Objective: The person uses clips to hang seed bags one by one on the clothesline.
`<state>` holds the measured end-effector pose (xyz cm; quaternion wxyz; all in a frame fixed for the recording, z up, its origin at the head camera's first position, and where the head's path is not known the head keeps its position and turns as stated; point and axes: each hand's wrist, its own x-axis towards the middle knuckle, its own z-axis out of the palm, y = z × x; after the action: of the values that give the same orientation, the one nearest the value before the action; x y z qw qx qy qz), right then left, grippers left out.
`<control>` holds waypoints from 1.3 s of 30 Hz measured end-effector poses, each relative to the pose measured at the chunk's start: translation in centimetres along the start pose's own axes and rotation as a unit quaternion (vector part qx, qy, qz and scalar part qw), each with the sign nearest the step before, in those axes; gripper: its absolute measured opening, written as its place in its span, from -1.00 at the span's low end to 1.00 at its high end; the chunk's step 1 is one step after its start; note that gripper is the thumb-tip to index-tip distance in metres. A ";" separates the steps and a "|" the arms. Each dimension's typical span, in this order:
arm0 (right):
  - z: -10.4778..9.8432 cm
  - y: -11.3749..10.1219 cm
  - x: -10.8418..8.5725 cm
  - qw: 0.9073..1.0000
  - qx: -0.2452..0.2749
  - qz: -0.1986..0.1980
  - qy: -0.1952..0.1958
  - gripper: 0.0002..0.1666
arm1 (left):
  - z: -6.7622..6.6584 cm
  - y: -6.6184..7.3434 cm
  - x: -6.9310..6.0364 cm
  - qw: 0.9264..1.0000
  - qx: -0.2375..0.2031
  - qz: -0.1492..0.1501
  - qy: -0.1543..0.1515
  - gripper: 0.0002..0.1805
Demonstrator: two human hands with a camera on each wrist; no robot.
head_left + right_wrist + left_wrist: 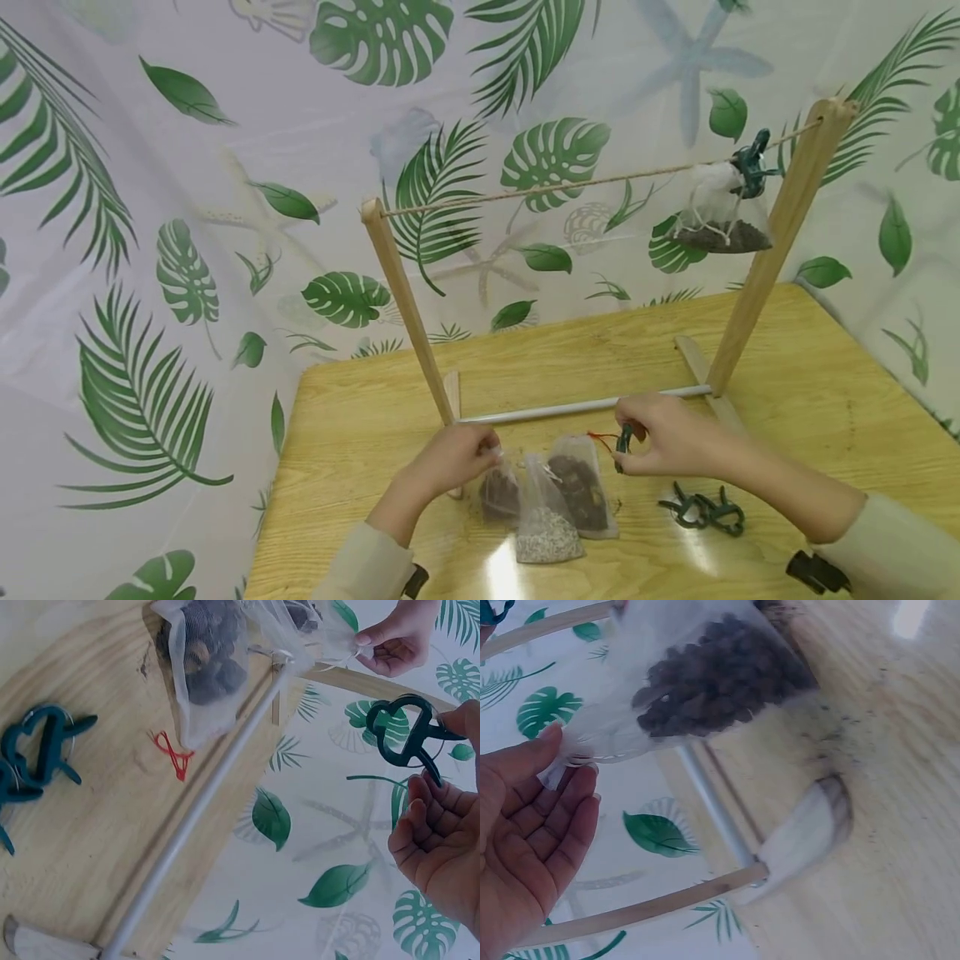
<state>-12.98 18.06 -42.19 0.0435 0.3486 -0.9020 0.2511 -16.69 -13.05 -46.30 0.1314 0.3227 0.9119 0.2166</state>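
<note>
- The left hand's [457, 457] fingers pinched the top of a bag of dark lumps [720, 682], beside a bag of pale grains [547, 537].
- The right hand's [660, 437] pinched a green clip [420, 739] above the table [375, 400].

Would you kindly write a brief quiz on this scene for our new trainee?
1. True or false: the left hand pinches a bag of dark pieces at its top while the right hand holds a green clip.
2. What does the hanging bag hang from: A, the metal bar; B, the string?
3. How many loose clips lie on the table?

Key: 1, true; 2, B; 3, two.
</note>
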 end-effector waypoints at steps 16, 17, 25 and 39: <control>-4.2 0.9 0.8 0.979 -0.075 -0.141 0.131 -0.48 | -3.0 3.0 1.6 0.995 0.061 0.047 0.062 -0.82; -4.5 0.9 1.0 0.977 -0.077 -0.145 0.137 -0.46 | -3.2 3.2 1.7 0.993 0.068 0.058 0.073 -0.82; -6.6 0.9 2.1 0.966 -0.117 -0.169 0.156 -0.38 | -4.5 4.4 2.9 0.939 0.155 0.209 0.224 -0.88; -10.5 0.2 3.9 0.925 -0.128 -0.300 0.195 -0.49 | -6.8 7.4 4.6 0.860 0.242 0.298 0.335 -0.93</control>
<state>-17.04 20.91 -32.14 0.3361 0.5382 -0.7536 0.1719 -18.81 -7.05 -37.32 -0.3356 0.5088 0.7847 0.1129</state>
